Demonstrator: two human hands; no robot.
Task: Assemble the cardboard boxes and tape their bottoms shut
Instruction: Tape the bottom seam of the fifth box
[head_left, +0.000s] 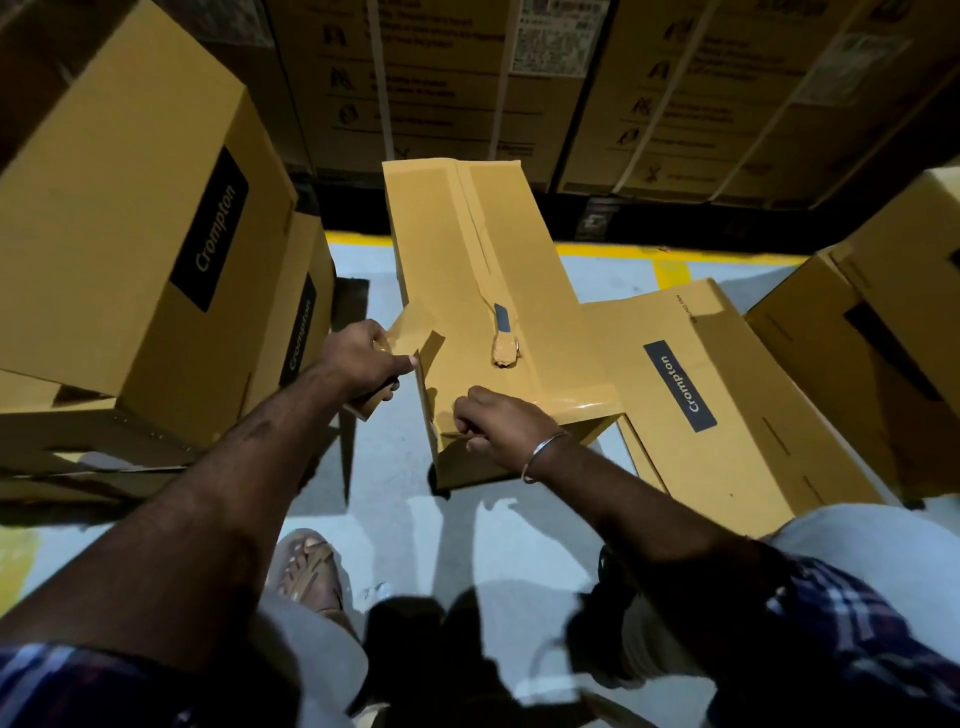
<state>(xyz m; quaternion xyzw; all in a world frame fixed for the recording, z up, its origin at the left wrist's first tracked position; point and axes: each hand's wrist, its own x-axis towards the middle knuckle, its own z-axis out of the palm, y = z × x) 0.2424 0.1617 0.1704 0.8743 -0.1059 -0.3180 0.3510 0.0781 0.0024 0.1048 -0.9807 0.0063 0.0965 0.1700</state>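
my left hand (363, 358) pinching a brown tape strip (415, 332) at the near-left edge of the cardboard box (467, 249) standing on the floor ahead, my right hand (493, 426) curled, gripping its near corner flap, taped centre seam facing up

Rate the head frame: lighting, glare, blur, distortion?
Head view: hard light throws sharp shadows of the person onto the floor; stacked cartons at the back are dim, print smeared. Tape under the left hand shows glossy sheen. Box being taped is fairly sharp; right hand reads clearly. Wide-angle lens bows the side boxes outward.
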